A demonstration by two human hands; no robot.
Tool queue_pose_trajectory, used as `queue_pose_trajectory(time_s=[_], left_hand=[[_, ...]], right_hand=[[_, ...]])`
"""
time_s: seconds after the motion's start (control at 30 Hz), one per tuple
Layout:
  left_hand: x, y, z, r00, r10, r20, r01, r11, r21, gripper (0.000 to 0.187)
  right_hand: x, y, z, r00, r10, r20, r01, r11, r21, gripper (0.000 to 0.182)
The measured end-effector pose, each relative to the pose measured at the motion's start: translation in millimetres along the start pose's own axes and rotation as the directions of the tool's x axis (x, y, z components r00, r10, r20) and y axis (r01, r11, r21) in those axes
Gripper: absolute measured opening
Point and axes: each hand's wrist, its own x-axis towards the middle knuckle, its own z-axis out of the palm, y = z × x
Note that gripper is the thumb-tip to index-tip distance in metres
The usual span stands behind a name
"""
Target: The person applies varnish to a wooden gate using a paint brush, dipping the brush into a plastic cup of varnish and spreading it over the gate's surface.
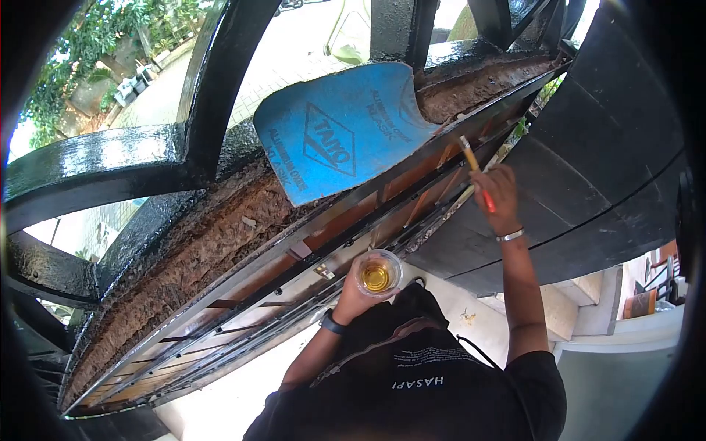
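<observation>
My left hand (351, 298) is wrapped round a clear plastic cup (397, 263). Amber liquid (375, 278) lies in the bottom of the cup. Higher up on the right, my right hand (498, 197) grips a slim paintbrush (471, 157) by its yellow and red handle. The brush end points up and left, overlapping the lower edge of the long slatted metal frame (412, 192) in this view. Beyond both hands, a curved blue sheet (379, 128) printed TAIYO rests on the frame's upper edge.
Brown soil (213, 246) fills a long trough along the frame. Thick glossy black bars (132, 158) rise behind it. A dark curved panel (588, 162) stands on the right, with pale steps (581, 288) below. Greenery (95, 44) and paving show beyond the bars.
</observation>
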Motion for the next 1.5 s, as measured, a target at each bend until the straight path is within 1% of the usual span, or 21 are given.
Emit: queue_pose_trajectory(time_s=[0.13,0.2,0.33,0.4,0.43,0.5,0.53,0.6,0.83,0.9,1.0,1.07,1.1,1.13,1.17,1.23,1.27,1.33,1.37,1.43,1.5], left_hand=[[0.6,-0.7,0.2,1.000,0.005,0.004,-0.005,1.000,-0.014,0.084],[0.3,0.2,-0.1,1.000,0.005,0.021,-0.004,1.000,-0.018,0.084],[0.1,0.9,1.3,0.999,0.019,0.046,-0.018,1.000,-0.013,0.084],[-0.7,2.2,1.7,0.999,0.012,0.050,-0.012,1.000,-0.002,0.084],[-1.4,2.9,1.9,0.999,0.008,0.049,-0.008,1.000,0.007,0.084],[-2.7,4.3,1.6,0.999,0.010,0.049,-0.010,1.000,0.010,0.086],[-3.1,4.9,1.4,0.999,0.014,0.044,-0.015,1.000,0.009,0.088],[-4.2,5.5,0.5,0.999,0.007,0.043,-0.006,1.000,-0.022,0.088],[-13.7,-1.8,1.1,0.999,-0.032,0.028,0.033,0.999,-0.027,0.087],[-15.3,-1.7,2.3,0.999,-0.040,0.034,0.041,0.999,-0.032,0.087],[-14.9,0.5,2.1,0.999,-0.037,0.019,0.038,0.998,-0.043,0.088],[-17.7,2.2,2.2,0.999,-0.042,0.008,0.042,0.998,-0.052,0.088],[-17.2,3.0,1.5,0.999,-0.048,0.012,0.049,0.998,-0.046,0.088],[-16.7,3.3,0.9,0.999,-0.052,0.015,0.053,0.998,-0.040,0.087],[-16.9,1.8,0.7,0.999,-0.042,0.002,0.042,0.999,-0.028,0.087],[-16.2,1.6,0.5,0.999,-0.036,-0.003,0.036,0.999,-0.002,0.087],[-17.1,2.0,-0.1,0.999,-0.033,0.003,0.033,0.999,0.025,0.087],[-19.0,5.2,0.3,1.000,-0.018,-0.010,0.018,0.999,0.041,0.086],[-19.1,7.0,0.3,1.000,0.000,-0.018,0.001,0.999,0.052,0.084],[-19.3,8.9,0.1,1.000,-0.009,-0.013,0.010,0.998,0.057,0.084],[-21.8,11.3,0.8,1.000,-0.024,-0.001,0.024,0.998,0.061,0.084]], right_hand=[[-27.9,-8.9,16.3,0.991,0.121,0.057,-0.125,0.990,0.073,0.022],[-33.2,-8.3,17.4,0.973,0.176,0.152,-0.195,0.974,0.117,0.024],[-9.4,4.8,-6.1,0.974,0.186,0.130,-0.196,0.978,0.069,0.027],[11.1,7.5,-27.8,0.998,0.055,0.021,-0.055,0.998,-0.004,0.021],[21.4,6.5,-39.7,0.998,0.062,0.021,-0.061,0.998,-0.005,0.021],[37.2,1.6,-57.0,0.988,-0.019,-0.153,0.010,0.998,-0.061,0.015],[37.2,-2.2,-58.9,0.988,-0.014,-0.155,0.004,0.998,-0.064,0.015],[36.6,-12.0,-60.5,0.964,0.022,-0.264,-0.023,1.000,0.002,0.012],[10.6,-55.1,-1.5,0.957,0.124,-0.261,-0.051,0.962,0.270,0.013],[-7.8,-63.4,13.7,0.941,0.234,-0.244,-0.129,0.915,0.381,0.014],[-39.7,-68.6,7.4,0.946,0.275,-0.172,-0.183,0.890,0.417,0.014],[-70.6,-77.1,11.7,0.904,0.354,-0.241,-0.215,0.862,0.458,0.016],[-94.3,-85.0,16.9,0.752,0.620,-0.225,-0.415,0.709,0.570,0.018],[-115.6,-89.7,23.1,0.534,0.828,-0.171,-0.556,0.496,0.666,0.020],[-135.0,-90.7,30.8,0.539,0.825,-0.167,-0.554,0.497,0.668,0.020],[-161.3,-90.4,47.9,0.503,0.864,-0.004,-0.696,0.408,0.592,0.024],[-168.7,-88.0,56.4,0.505,0.863,0.001,-0.694,0.405,0.596,0.024],[-169.2,-81.3,69.5,0.589,0.768,0.252,-0.791,0.483,0.376,0.023],[-167.7,-75.9,78.5,0.588,0.769,0.250,-0.790,0.481,0.380,0.023],[-156.6,-60.7,95.4,0.788,0.551,0.273,-0.602,0.783,0.158,0.020],[-150.3,-40.1,102.9,0.819,0.486,0.304,-0.542,0.830,0.132,0.019]])
